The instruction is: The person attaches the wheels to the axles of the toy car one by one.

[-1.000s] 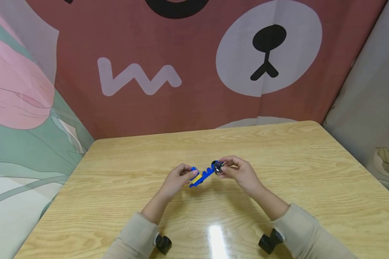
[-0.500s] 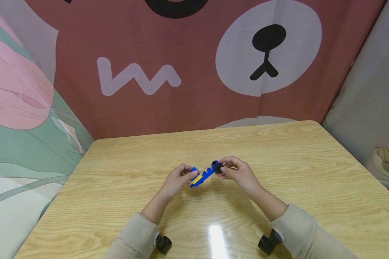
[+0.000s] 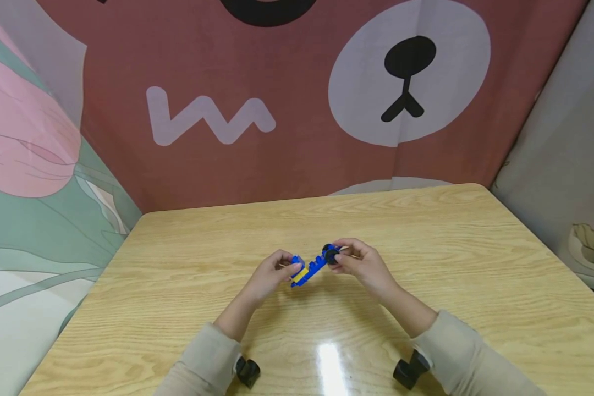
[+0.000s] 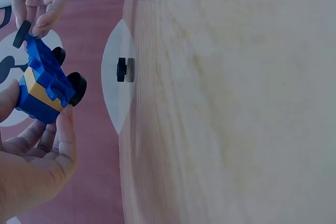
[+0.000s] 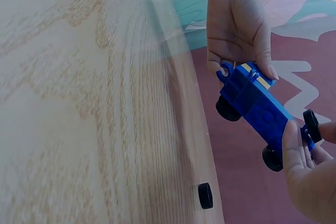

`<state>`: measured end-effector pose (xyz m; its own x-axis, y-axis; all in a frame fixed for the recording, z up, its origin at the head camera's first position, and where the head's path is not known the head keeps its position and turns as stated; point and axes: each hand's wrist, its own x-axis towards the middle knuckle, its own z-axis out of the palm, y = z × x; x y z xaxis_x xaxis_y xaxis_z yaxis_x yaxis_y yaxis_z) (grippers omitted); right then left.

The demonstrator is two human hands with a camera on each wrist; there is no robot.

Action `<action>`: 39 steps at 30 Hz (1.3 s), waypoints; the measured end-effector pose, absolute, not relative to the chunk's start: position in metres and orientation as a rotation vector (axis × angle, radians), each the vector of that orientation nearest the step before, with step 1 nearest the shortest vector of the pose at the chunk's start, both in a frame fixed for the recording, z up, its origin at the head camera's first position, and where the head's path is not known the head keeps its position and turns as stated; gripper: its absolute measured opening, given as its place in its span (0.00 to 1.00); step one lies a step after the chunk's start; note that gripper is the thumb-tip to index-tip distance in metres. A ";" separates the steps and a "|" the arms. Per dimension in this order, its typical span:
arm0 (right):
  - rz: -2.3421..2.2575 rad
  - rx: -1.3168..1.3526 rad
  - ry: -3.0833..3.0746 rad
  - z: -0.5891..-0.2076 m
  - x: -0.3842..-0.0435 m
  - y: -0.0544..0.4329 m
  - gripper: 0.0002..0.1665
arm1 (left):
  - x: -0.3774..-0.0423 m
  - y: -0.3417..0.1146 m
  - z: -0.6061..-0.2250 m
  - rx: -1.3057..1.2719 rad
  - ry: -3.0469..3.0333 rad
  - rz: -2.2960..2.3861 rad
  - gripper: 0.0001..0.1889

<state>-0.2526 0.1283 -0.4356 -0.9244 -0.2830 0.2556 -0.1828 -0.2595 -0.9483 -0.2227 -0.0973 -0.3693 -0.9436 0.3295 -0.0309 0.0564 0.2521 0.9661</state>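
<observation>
1 blue toy vehicle (image 5: pixel 265 116), held above 1 table (image 3: pixel 178 308) | 3 black wheels (image 4: pixel 77 88) visible on it | 1 yellow layer (image 4: pixel 40 88) near one end | left hand (image 3: pixel 268 278) grips that end | right hand (image 3: pixel 368 267) pinches the opposite end, touching a wheel | 1 loose black wheel (image 5: pixel 205 196) on the table

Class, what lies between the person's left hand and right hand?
A blue toy vehicle spans the gap from the left hand to the right hand, held at either end, in the head view.
</observation>
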 end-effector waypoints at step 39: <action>-2.281 -0.520 1.988 -0.374 -0.205 0.101 0.17 | -0.225 -0.079 -0.370 0.226 2.539 1.361 0.31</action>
